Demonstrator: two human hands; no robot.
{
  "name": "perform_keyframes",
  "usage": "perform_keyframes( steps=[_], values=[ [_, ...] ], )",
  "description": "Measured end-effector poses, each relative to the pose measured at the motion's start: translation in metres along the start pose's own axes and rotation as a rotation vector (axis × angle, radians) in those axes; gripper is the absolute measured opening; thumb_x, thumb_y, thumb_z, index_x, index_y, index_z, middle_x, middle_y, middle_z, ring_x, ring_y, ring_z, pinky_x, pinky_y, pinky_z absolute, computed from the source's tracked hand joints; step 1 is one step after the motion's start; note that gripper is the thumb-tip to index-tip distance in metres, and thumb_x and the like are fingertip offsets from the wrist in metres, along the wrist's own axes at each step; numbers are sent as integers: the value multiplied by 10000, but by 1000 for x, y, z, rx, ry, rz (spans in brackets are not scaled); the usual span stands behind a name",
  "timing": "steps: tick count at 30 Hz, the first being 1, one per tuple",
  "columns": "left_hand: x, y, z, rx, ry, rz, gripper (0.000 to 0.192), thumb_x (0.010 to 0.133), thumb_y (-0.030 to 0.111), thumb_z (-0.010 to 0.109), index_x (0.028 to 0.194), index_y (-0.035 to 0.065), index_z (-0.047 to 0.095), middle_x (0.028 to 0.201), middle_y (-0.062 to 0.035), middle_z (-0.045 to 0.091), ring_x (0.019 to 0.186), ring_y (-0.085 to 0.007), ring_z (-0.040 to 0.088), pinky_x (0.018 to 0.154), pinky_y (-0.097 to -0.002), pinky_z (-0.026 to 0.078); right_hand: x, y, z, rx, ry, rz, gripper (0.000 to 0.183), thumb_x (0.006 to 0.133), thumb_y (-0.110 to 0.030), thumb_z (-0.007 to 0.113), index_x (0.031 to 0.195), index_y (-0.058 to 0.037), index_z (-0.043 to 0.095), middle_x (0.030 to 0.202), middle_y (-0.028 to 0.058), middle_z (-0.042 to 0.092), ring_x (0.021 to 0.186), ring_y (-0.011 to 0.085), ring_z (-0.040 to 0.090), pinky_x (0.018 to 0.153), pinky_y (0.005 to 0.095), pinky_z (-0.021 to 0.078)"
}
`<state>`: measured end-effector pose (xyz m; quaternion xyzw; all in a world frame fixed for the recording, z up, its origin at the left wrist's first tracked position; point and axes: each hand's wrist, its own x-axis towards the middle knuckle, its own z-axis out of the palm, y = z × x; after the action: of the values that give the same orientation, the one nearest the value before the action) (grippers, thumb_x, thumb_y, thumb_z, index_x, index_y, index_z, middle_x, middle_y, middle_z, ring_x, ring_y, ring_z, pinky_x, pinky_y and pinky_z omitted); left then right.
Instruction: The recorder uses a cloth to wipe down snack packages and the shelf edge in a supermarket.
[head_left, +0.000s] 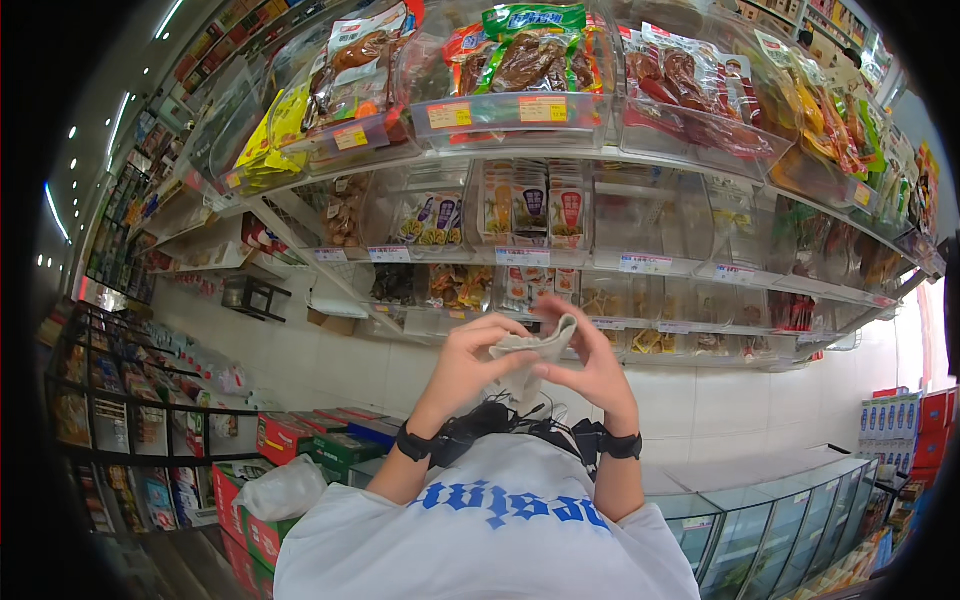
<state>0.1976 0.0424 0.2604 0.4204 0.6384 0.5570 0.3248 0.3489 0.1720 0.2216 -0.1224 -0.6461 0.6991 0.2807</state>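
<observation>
A light grey cloth is bunched between my two hands in front of my chest. My left hand pinches its left side with thumb and fingers. On the other side, my right hand grips the cloth's right part, its fingertips blurred. Both wrists wear black bands. Behind the hands rise shelves of clear plastic bins holding packaged foods, among them vacuum-packed meats. Dark cables hang just below the cloth, close to my shirt.
Red and green cartons are stacked at the lower left, with a clear plastic bag on them. Black display racks stand farther left. Glass-fronted cases are at the lower right. A dark stool stands beyond the shelf's left end.
</observation>
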Motion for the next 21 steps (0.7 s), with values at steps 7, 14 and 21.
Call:
perform_keyframes(
  steps=[7, 14, 21],
  values=[
    [21, -27, -11, -3, 124, 25, 171, 934, 142, 684, 897, -22, 655, 884, -48, 656, 807, -130, 630, 767, -259, 494, 11, 16, 0, -156, 323, 112, 203, 872, -118, 744, 1006, 6, 656, 927, 28, 715, 834, 77, 614, 744, 258, 499],
    [54, -75, -50, -746, -511, -700, 821, 983, 684, 295, 1383, -8, 483, 1208, -218, 648, 1116, -277, 653, 983, -365, 517, 25, -1, 39, -155, 387, 129, 166, 903, -134, 718, 972, 17, 706, 771, 47, 694, 670, 50, 540, 618, 234, 452],
    [77, -94, -91, -643, -278, -422, 371, 912, 107, 702, 1254, 3, 602, 1177, -46, 662, 1018, -96, 636, 862, -261, 522, 52, -3, 87, -392, -24, 164, 136, 858, -83, 734, 943, 12, 691, 770, 122, 668, 642, 175, 578, 634, 293, 473]
  ],
)
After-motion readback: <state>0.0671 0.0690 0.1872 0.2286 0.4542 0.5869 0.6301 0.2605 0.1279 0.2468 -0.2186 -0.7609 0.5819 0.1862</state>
